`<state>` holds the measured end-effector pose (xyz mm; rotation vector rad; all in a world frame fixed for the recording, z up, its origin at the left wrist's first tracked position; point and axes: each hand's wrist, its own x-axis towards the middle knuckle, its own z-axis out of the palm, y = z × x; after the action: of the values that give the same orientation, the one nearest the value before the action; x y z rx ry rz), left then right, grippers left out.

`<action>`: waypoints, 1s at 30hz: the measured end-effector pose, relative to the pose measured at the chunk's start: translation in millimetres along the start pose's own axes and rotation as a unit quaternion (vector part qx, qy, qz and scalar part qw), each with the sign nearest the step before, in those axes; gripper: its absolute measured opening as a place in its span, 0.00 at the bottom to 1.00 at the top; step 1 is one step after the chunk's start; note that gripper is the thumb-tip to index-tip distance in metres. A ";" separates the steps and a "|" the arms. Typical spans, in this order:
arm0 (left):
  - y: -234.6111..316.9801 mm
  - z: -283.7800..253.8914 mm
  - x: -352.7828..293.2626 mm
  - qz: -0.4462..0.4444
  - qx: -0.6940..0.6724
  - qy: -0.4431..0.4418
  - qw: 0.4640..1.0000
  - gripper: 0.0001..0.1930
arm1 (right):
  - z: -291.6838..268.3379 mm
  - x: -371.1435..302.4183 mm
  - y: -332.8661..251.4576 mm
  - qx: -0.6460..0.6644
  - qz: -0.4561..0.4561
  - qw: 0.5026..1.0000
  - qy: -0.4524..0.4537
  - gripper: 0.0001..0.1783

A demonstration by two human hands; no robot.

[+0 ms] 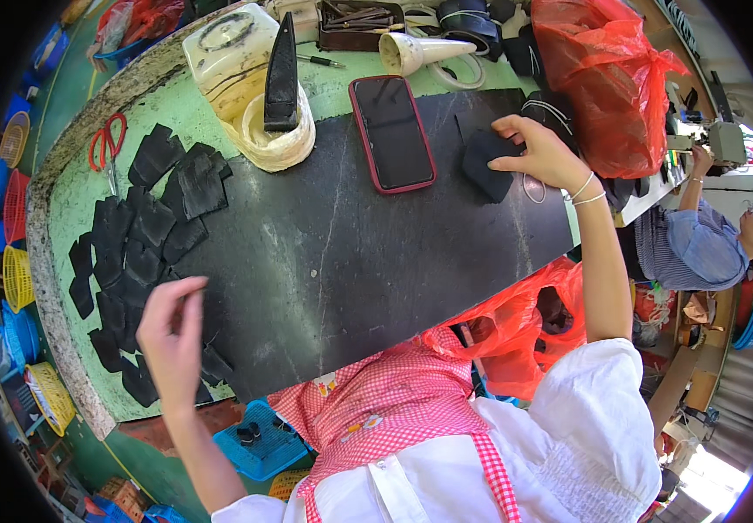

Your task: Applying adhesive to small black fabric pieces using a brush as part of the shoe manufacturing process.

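Head view: my right hand [544, 154] far right, fingers pressed flat on black piece [486, 164] lying on dark mat [350, 261]. My left hand [172, 336] near left, fingers loose, holding nothing, just above pile of black pieces [137, 235]. Pile nearer left hand.

Black cut pieces [145, 231] lie spread in an overlapping patch on the left of the green table, flat, dark and roughly rectangular, some running under the edge of the black mat. 1 small stack of black pieces [485, 164] sits apart on the mat's far right end, squared up, lying flat just beside the mat's edge.
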<state>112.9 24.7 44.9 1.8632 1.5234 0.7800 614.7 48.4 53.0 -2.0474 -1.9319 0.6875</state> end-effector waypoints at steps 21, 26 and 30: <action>116.1 145.7 9.1 -0.002 -0.165 -0.304 0.938 0.36 | 35.4 -22.7 -20.6 0.154 -0.089 0.977 0.115 0.30; 94.7 92.8 -10.5 -0.056 -0.031 -0.292 0.954 0.34 | 42.2 -12.5 5.6 0.069 -0.020 0.997 -0.018 0.19; 87.3 84.9 -12.7 -0.108 -0.069 -0.275 0.953 0.33 | 40.4 -22.6 19.9 0.079 -0.102 0.990 0.056 0.15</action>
<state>230.2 -9.0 55.6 1.5973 1.2445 0.2256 611.9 18.5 12.5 -1.7281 -1.9217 0.6406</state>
